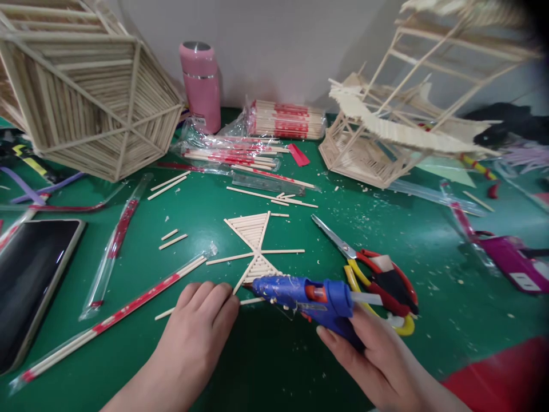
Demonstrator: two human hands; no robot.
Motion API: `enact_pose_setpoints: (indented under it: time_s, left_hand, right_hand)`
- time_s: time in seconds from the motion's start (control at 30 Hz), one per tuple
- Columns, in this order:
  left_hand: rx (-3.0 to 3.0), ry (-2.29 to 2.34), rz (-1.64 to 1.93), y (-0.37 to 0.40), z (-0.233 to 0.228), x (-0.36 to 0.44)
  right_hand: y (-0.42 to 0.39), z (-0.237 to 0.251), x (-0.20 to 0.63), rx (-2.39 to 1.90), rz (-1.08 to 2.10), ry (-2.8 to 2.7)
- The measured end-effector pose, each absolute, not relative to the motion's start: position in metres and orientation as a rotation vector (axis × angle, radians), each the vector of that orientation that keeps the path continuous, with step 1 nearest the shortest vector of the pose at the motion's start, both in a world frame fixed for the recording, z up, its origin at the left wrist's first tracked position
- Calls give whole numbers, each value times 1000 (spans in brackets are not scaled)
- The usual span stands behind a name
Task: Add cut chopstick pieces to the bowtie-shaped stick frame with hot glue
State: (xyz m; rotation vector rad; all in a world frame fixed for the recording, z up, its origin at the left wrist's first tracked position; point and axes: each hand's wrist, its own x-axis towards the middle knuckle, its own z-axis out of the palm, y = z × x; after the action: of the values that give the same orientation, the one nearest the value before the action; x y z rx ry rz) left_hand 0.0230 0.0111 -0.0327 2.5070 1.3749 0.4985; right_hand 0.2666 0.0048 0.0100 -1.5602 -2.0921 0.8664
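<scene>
My right hand point(373, 355) grips a blue hot glue gun point(309, 297), its nozzle pointing left at the near edge of a flat fan-shaped panel of wooden sticks point(254, 243) on the green table point(274, 355). My left hand point(201, 320) rests palm down on the table, fingertips on a thin wooden stick point(251, 301) beside the panel's near corner. Several long sticks cross at the panel's centre.
Red-and-yellow scissors point(369, 269) lie right of the glue gun. A tablet point(30, 280) sits at left, wrapped chopsticks point(115, 317) nearby. A hexagonal stick frame point(94, 97), a pink bottle point(201, 86), chopstick packs point(287, 119) and a stick pavilion model point(386, 137) stand behind.
</scene>
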Motion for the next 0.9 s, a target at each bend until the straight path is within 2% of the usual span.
enact_pose_setpoints:
  time_s: [0.9]
  left_hand:
    - [2581,1432,500,17,-28,26]
  right_hand:
    - [11,15,265,-1478,777,-2174]
